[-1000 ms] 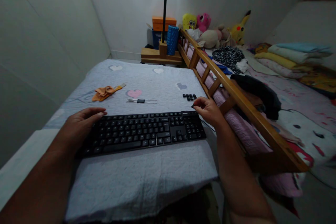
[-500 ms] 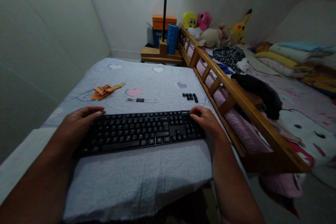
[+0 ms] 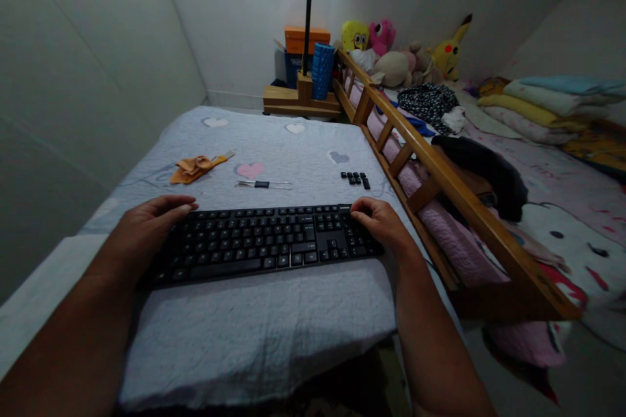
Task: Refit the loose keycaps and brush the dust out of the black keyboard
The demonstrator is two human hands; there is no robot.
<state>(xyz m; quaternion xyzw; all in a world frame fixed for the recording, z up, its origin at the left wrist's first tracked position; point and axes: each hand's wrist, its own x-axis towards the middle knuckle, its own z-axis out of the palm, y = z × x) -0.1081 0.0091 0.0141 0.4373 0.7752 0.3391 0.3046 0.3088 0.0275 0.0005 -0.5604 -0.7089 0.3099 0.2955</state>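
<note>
A black computer keyboard [image 3: 254, 244] lies across the cloth in front of me, its keys facing up. My left hand [image 3: 154, 225] grips its left end, thumb and fingers at the far corner. At the other end my right hand [image 3: 379, 221] is closed on the top right corner, thumb and forefinger nearly pinched there. Beyond the keyboard lies a wire keycap puller [image 3: 263, 185] with a dark middle grip. To its right sit several loose black keycaps [image 3: 359, 180]. An orange cloth [image 3: 193, 169] lies on the far left, with a small yellow-handled brush [image 3: 221, 159] by it.
The surface is covered by a pale blue quilted cloth [image 3: 274, 319] with heart shapes. A wooden bed rail [image 3: 430, 163] runs along the right side. Behind it are plush toys [image 3: 391, 68], clothes and folded bedding [image 3: 552, 104]. A blue foam roller [image 3: 323, 71] stands at the back.
The view has shifted very slightly. Both hands stay at the two ends of the keyboard, and the loose items lie as before.
</note>
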